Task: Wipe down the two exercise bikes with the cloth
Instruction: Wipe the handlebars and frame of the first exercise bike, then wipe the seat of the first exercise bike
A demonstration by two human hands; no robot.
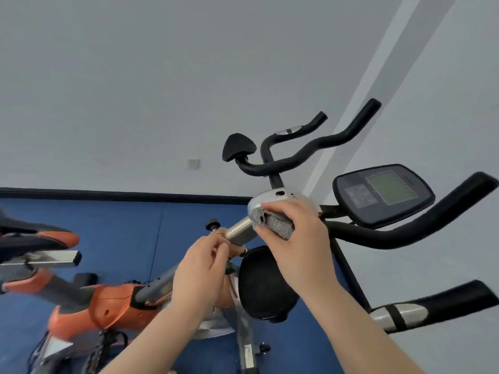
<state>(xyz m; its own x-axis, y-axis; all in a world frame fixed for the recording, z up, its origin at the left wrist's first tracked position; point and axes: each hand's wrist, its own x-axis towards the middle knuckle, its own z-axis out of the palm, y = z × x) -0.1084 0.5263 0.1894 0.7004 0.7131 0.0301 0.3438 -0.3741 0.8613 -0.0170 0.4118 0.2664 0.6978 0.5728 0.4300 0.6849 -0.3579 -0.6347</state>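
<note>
Grey cloth [274, 222] clamped in your right hand [297, 238] scrubs the stem; left hand [201, 268] pinches the knob [216, 232], steadying things.

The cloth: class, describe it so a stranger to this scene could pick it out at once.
Start at the console with its green screen on the black-handled bike. Just left, a silver housing caps the stem. The right hand presses the cloth there: grey, fuzzy and folded, unlike the smooth metal and black grips around it.

Both forearms, rising from the lower frame, are bare, with no sleeves; the left hand [201, 268] and right hand [298, 238] are ungloved.
</note>
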